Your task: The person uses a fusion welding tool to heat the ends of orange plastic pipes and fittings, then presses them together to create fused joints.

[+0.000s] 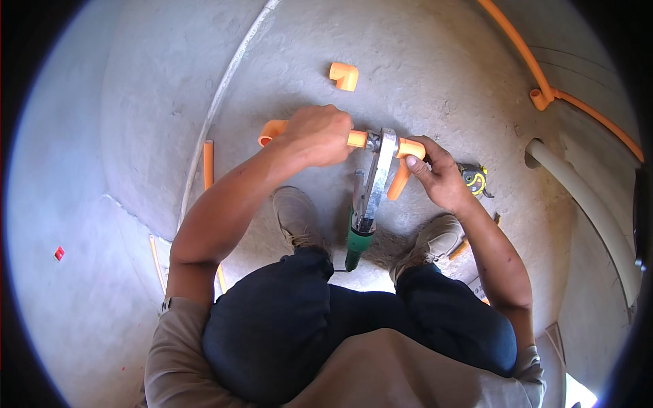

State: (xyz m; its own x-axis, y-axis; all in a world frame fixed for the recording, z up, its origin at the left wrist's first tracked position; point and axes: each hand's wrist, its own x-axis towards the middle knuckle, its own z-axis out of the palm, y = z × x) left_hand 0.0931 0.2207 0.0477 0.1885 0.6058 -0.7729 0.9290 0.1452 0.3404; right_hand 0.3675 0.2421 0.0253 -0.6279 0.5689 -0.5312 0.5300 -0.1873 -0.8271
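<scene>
My left hand (pixel 320 134) is closed round an orange plastic pipe (pixel 357 139). An orange elbow (pixel 273 128) shows at that pipe's left end, beyond my fist. Between my hands stands a pipe fusion welder (pixel 378 178) with a flat metal plate and a green handle pointing down toward my feet. The pipe's right end meets the dark socket on the plate's left side. On the other side, my right hand (pixel 442 173) grips an orange elbow fitting (pixel 411 147), pressed against the plate, with a short orange pipe (pixel 398 182) slanting down from it.
A loose orange elbow (pixel 345 76) lies ahead on the concrete floor (pixel 422 81). Beside my right wrist is a black and yellow tape measure (pixel 474 179). Orange pipes (pixel 520 47) run along the right, near a thick pale pipe (pixel 585 204). My shoes flank the welder; a white conduit (pixel 224 88) passes left.
</scene>
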